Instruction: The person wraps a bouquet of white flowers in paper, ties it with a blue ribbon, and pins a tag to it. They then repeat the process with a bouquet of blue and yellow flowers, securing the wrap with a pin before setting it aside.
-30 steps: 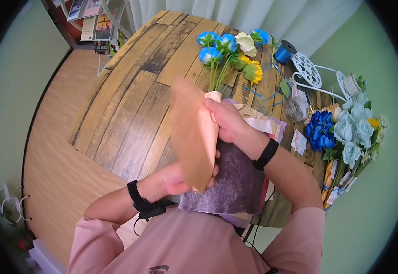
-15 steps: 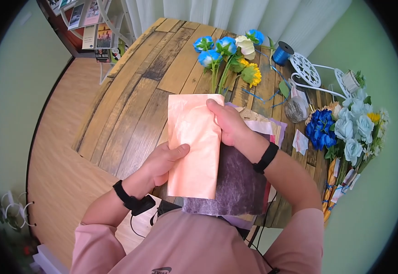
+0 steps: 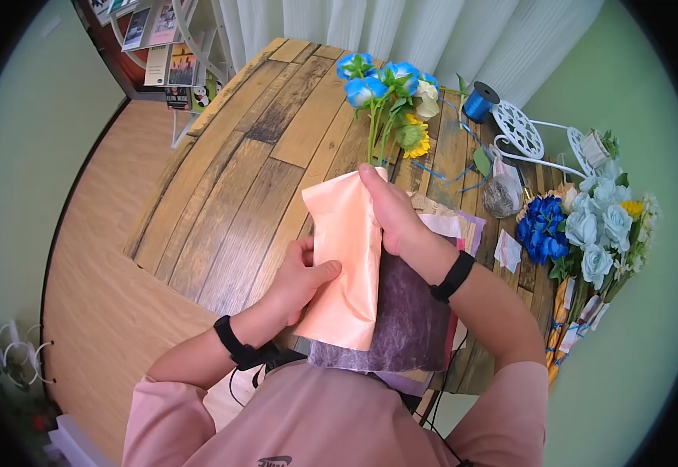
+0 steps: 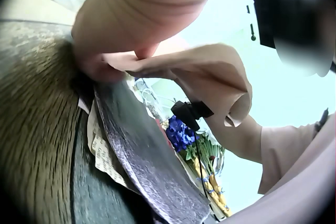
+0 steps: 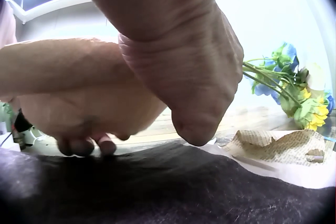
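Peach wrapping paper (image 3: 343, 265) is held in both hands above a dark purple sheet (image 3: 413, 311). My left hand (image 3: 300, 282) grips its left side, thumb on top and fingers behind. At the upper right edge my right hand (image 3: 392, 212) holds the paper around the stems, thumb near the top. Blue flowers (image 3: 366, 91), a white one (image 3: 427, 100) and a yellow sunflower (image 3: 413, 136) stick out beyond the paper's top. In the left wrist view the peach paper (image 4: 215, 77) curls at its free edge. Stems leave my right hand (image 5: 184, 66) in the right wrist view.
Blue ribbon on a spool (image 3: 480, 102) stands near a white metal stand (image 3: 519, 128). Dark blue flowers (image 3: 544, 229) and pale blue roses (image 3: 597, 226) lie at the right. Printed paper (image 5: 278, 148) lies beside the purple sheet. A magazine rack (image 3: 171, 66) stands beyond the table.
The peach paper swung over from a narrow blurred shape to a broad face, then tilted and creased. My left hand moved from its lower end to its left side. The flowers shifted slightly.
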A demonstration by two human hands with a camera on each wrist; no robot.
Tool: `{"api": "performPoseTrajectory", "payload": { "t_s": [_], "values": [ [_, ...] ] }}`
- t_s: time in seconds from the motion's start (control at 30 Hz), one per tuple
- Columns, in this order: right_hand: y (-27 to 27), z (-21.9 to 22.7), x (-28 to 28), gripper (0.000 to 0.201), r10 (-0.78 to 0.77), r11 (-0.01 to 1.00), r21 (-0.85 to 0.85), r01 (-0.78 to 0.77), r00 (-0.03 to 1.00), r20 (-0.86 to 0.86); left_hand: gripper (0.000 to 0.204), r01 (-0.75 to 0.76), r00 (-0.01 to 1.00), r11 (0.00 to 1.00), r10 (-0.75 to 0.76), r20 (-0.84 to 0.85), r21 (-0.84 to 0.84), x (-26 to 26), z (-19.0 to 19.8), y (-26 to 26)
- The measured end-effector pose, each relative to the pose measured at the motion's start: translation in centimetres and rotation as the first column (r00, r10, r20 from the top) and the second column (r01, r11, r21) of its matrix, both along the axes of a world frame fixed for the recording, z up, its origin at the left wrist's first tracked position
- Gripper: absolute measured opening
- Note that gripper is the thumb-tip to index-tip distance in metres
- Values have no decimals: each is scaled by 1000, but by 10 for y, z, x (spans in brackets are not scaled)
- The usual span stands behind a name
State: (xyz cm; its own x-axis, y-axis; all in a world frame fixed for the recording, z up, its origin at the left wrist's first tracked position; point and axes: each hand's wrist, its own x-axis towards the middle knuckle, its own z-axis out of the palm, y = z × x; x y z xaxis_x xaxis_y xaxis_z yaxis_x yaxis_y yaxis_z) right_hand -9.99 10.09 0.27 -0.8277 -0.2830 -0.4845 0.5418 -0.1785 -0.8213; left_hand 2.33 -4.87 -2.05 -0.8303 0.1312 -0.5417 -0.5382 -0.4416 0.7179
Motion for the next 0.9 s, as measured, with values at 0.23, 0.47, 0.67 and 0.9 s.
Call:
{"api": "performPoseTrajectory", "payload": {
  "t_s": [0.23,0.47,0.67,0.9],
  "values": [
    [-5,5,12,52,-40,997,56,46,992,-116,63,-361,629,534,-466,-622,-765,-6,43,-16],
    [-4,-12,6,44,29,990,137,19,939,-341,77,90,816,844,-367,-447,-528,-44,27,17],
    [13,5,3,34,171,977,164,-136,959,-225,60,164,912,964,-229,-341,-209,-58,32,11],
    [27,-9,-14,36,71,967,256,-5,966,-249,47,331,931,939,-307,-198,99,-74,35,-7]
  ]
}}
